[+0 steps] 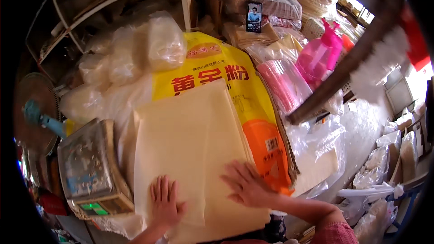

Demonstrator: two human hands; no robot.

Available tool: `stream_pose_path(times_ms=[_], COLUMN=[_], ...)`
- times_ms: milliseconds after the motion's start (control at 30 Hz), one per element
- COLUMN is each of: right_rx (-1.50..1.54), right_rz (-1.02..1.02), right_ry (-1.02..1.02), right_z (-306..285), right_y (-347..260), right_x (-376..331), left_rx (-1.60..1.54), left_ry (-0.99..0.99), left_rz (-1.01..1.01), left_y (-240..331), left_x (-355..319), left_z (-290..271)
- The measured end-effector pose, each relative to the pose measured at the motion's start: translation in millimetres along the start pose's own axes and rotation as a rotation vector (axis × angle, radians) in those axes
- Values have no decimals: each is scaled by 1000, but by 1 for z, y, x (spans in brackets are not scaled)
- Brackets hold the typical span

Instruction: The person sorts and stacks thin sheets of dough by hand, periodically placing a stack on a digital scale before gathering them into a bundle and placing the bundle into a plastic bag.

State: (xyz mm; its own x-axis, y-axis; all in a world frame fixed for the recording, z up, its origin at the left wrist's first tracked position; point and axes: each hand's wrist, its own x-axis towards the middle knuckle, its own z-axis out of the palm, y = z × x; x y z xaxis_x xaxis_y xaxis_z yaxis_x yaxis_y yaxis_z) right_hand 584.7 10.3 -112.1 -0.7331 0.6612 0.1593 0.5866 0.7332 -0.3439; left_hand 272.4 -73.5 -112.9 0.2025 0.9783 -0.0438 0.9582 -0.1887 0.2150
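A stack of thin cream-coloured sheets lies in front of me, with a fold line down its middle. Flat on its lower left part rests my left hand, fingers stretched out and pointing away from me. My right hand lies on the stack's lower right side, its fingers spread and slightly blurred. Neither hand grips anything. Under the sheets is a yellow and orange printed sack, spread over the work surface. What the sheets are made of I cannot tell.
At the left stands a scale with a worn metal top and green lit display. Clear bags with pale contents sit at the far left. A pink spray bottle, a pink plastic roll and a slanting post are on the right; a phone stands at the back.
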Motion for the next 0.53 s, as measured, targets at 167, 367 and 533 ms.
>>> stream_pose_path(times_ms=[167, 367, 533], right_rx=[17, 16, -75], right_rz=[28, 54, 63], right_ry=[-149, -136, -255], right_z=[-9, -14, -36], right_y=[17, 18, 7], right_x=[14, 24, 27], left_rx=[20, -25, 86], left_ry=[-14, -104, -130], left_rz=[9, 4, -53], left_y=[-5, -19, -22], left_x=[11, 11, 0], left_z=[12, 18, 35])
